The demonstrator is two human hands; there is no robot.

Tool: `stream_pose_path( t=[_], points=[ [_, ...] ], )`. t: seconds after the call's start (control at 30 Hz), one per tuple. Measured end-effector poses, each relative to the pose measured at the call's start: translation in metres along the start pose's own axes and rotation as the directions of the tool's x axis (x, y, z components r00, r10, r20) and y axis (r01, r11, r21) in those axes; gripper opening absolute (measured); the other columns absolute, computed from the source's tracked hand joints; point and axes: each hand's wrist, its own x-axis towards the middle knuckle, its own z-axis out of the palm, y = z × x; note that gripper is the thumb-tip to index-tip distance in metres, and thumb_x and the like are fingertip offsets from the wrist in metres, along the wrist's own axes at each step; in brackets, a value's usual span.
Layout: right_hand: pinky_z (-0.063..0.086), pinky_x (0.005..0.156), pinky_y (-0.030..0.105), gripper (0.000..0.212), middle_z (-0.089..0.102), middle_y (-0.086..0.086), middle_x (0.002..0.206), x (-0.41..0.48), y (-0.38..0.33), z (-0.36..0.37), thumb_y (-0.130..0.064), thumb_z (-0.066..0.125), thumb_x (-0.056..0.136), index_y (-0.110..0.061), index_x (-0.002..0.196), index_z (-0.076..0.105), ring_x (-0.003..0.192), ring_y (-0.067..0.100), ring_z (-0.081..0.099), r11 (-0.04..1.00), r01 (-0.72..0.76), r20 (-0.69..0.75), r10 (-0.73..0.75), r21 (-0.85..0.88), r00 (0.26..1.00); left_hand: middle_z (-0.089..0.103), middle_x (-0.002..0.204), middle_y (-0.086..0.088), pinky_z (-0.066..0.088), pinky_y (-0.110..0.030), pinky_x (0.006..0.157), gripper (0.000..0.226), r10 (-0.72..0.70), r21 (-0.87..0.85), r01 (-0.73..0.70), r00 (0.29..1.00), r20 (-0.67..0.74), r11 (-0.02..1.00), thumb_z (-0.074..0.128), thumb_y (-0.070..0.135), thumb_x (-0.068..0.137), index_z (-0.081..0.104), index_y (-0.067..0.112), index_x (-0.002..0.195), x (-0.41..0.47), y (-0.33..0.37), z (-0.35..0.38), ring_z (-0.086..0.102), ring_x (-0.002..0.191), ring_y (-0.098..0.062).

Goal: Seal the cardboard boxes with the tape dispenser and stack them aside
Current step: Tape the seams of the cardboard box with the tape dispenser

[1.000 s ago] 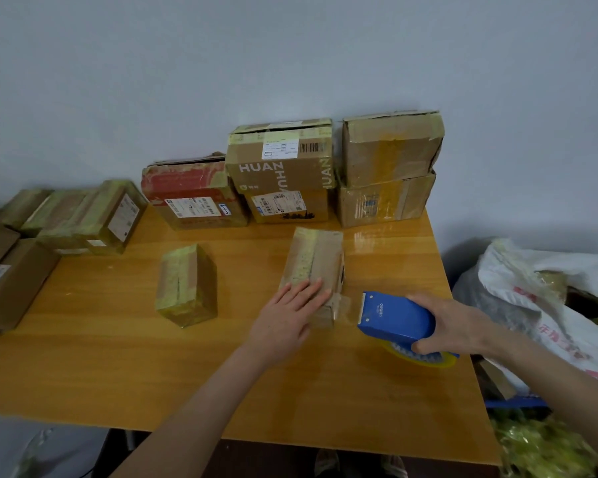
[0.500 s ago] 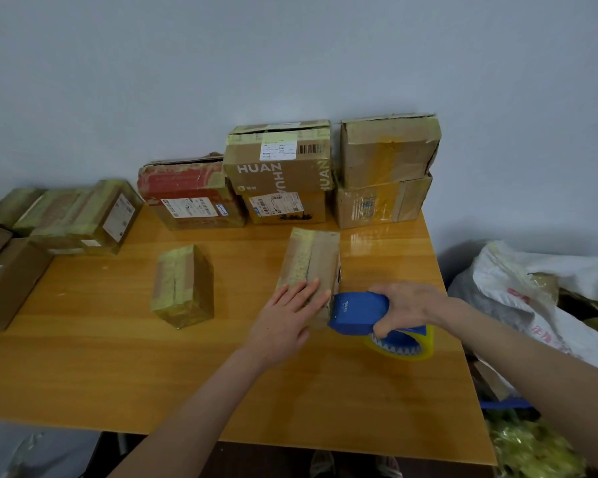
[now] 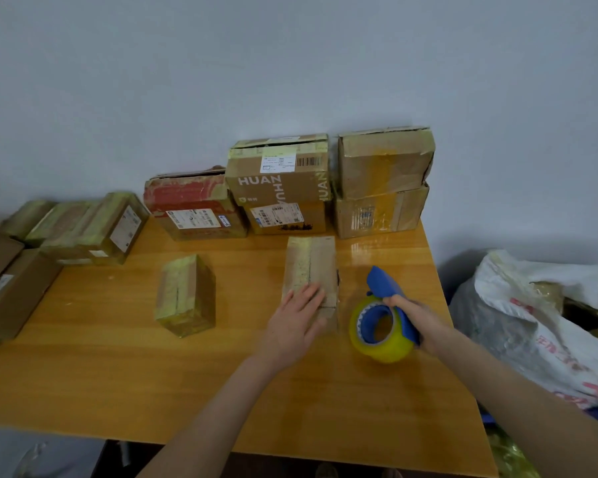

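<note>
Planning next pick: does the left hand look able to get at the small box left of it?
Probably yes: the left hand rests flat on the middle box, with only table between it and the small box.

your light is dim and soft, with a cool grey cast across the wall [image 3: 290,63]. one glossy white glare patch sits on the table [image 3: 377,251] near its far right corner, and the tape dispenser [image 3: 382,326] shows a mild sheen. shadows are weak and soft-edged. your left hand [image 3: 297,319] looks slightly smeared. the wide lens bows the table's near edge, and the boxes at the left edge [image 3: 0,281] look soft and stretched.
</note>
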Motion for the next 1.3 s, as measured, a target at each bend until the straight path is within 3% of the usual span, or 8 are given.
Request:
stream_pose_path(
  t=[0.17, 0.27, 0.4, 0.5, 0.9, 1.03, 1.2, 1.3],
  points=[
    [0.05, 0.042, 0.027, 0.03, 0.07, 0.006, 0.063, 0.0, 0.016, 0.007, -0.039, 0.064, 0.09, -0.01, 0.101, 0.063, 0.052, 0.02, 0.066, 0.985, -0.128, 0.051, 0.123, 0.111, 0.991, 0.021, 0.157, 0.004, 0.013, -0.024, 0.116, 0.051, -0.445, -0.446, 0.336, 0.881, -0.162, 0.829, 0.038, 0.027, 0.103, 0.024, 0.016, 0.15, -0.007, 0.001, -0.016, 0.014, 0.146, -0.01],
    [0.051, 0.069, 0.037, 0.049, 0.068, 0.013, 0.096, 0.002, 0.014, 0.0, -0.05, 0.056, 0.093, -0.007, 0.117, 0.06, 0.088, 0.029, 0.065, 0.959, -0.02, -0.032, 0.012, -0.284, 0.999, 0.021, 0.158, -0.001, 0.013, -0.023, 0.115, 0.054, -0.537, -0.486, 0.43, 0.838, -0.099, 0.761, 0.037, 0.029, 0.103, 0.02, 0.013, 0.152, -0.005, -0.001, -0.015, 0.016, 0.146, -0.013],
    [0.044, 0.085, 0.034, 0.063, 0.048, 0.014, 0.14, -0.006, -0.002, 0.007, -0.051, 0.049, 0.096, -0.008, 0.141, 0.044, 0.122, 0.027, 0.05, 0.607, 0.22, -0.028, -0.372, -0.764, 0.928, 0.032, 0.155, -0.009, 0.036, -0.042, 0.111, 0.069, -0.607, -0.608, 0.503, 0.793, 0.043, 0.614, 0.045, 0.038, 0.1, 0.012, 0.012, 0.153, 0.009, 0.005, -0.011, 0.034, 0.139, -0.023],
    [0.046, 0.101, 0.037, 0.071, 0.044, 0.01, 0.148, -0.016, -0.019, 0.054, -0.054, 0.049, 0.095, -0.009, 0.149, 0.034, 0.129, 0.024, 0.048, 0.614, 0.39, 0.102, -0.45, -0.687, 0.887, 0.051, 0.139, -0.012, 0.05, -0.043, 0.095, 0.084, -0.662, -0.571, 0.604, 0.737, 0.135, 0.556, 0.059, 0.048, 0.09, 0.019, 0.008, 0.152, 0.027, 0.01, -0.009, 0.054, 0.121, -0.027],
    [0.041, 0.053, 0.023, 0.05, 0.061, -0.005, 0.084, -0.012, -0.023, 0.085, -0.044, 0.04, 0.102, -0.015, 0.141, 0.046, 0.071, 0.013, 0.057, 0.663, 0.436, 0.124, -0.463, -0.609, 0.878, 0.057, 0.13, -0.007, 0.049, -0.028, 0.094, 0.041, -0.568, -0.656, 0.469, 0.82, 0.075, 0.591, 0.041, 0.024, 0.103, 0.048, 0.007, 0.139, 0.012, -0.007, -0.009, 0.056, 0.115, -0.019],
    [0.037, 0.051, 0.014, 0.062, 0.055, -0.01, 0.076, -0.018, -0.023, 0.067, -0.046, 0.054, 0.095, -0.014, 0.146, 0.04, 0.066, 0.003, 0.054, 0.648, 0.49, 0.095, -0.544, -0.583, 0.834, 0.063, 0.087, 0.002, 0.047, -0.012, 0.065, 0.031, -0.635, -0.646, 0.434, 0.766, -0.102, 0.628, 0.061, 0.029, 0.093, 0.061, 0.015, 0.121, -0.007, -0.015, -0.007, 0.058, 0.077, -0.008],
    [0.044, 0.051, 0.01, 0.064, 0.061, -0.003, 0.063, -0.025, -0.02, 0.072, -0.024, 0.065, 0.092, -0.022, 0.149, 0.036, 0.056, 0.003, 0.057, 0.641, 0.573, 0.156, -0.586, -0.511, 0.795, 0.067, 0.077, 0.0, 0.059, -0.031, 0.072, 0.028, -0.643, -0.782, 0.402, 0.766, 0.003, 0.476, 0.066, 0.011, 0.089, 0.061, 0.009, 0.116, -0.002, -0.005, -0.005, 0.067, 0.072, -0.012],
    [0.044, 0.056, 0.01, 0.065, 0.061, -0.003, 0.067, -0.023, -0.019, 0.072, -0.016, 0.065, 0.092, -0.024, 0.149, 0.035, 0.061, 0.006, 0.057, 0.615, 0.578, 0.162, -0.597, -0.536, 0.786, 0.063, 0.072, 0.004, 0.054, -0.018, 0.065, 0.022, -0.624, -0.723, 0.403, 0.78, -0.05, 0.561, 0.069, 0.012, 0.086, 0.062, 0.01, 0.107, 0.001, -0.005, -0.004, 0.062, 0.067, -0.008]
  ],
)
